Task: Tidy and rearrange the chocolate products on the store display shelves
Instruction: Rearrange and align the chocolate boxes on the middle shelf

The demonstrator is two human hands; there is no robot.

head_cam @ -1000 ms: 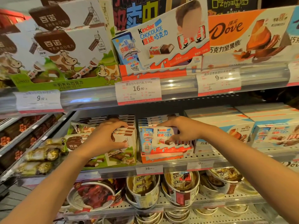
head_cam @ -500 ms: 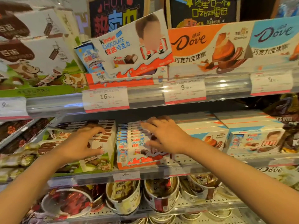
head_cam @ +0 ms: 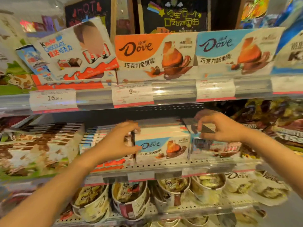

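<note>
On the middle shelf (head_cam: 164, 167) a stack of blue-and-white Dove boxes (head_cam: 162, 145) stands face out. My left hand (head_cam: 118, 141) grips its left end, fingers over the top and thumb on the front. To the right sits another stack of chocolate boxes (head_cam: 216, 149). My right hand (head_cam: 221, 126) pinches a dark-edged pack at the top of that stack; the pack is too blurred to read. Kinder boxes (head_cam: 93, 138) lie left of my left hand, and cow-print boxes (head_cam: 41, 145) lie further left.
The upper shelf carries a Kinder display box (head_cam: 73, 51) and orange and blue Dove display boxes (head_cam: 154, 53), with price tags (head_cam: 132, 95) on its rail. Dove tubs (head_cam: 131, 200) fill the lower shelf. Loose bagged chocolates (head_cam: 278, 122) crowd the far right.
Both hands moved right: the left from the cow-print boxes to the Dove stack, the right from the Kinder boxes to the stack beside it. The view panned right.
</note>
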